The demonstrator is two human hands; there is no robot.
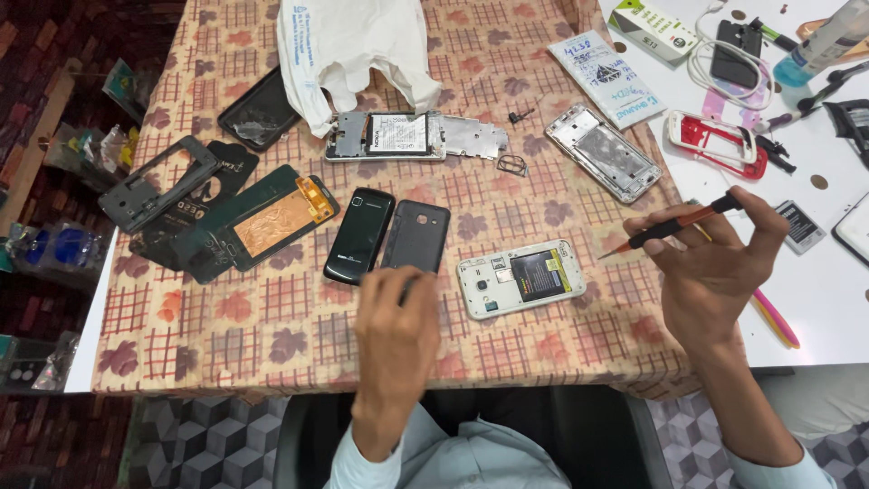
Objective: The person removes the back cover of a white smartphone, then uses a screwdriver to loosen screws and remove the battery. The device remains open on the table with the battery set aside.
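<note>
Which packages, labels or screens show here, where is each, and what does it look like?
Plastic bag: top centre, white, crumpled, blue print.
Flat packet: upper right of cloth, white, blue markings.
Small box: top right, white and green.
Battery label: in the white phone beside the right hand, black with yellow.

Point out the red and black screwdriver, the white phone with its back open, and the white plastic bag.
Red and black screwdriver [681,223], head view, mid-handle.
White open-backed phone [484,281], head view, white frame.
White plastic bag [348,41], head view, middle.
</note>
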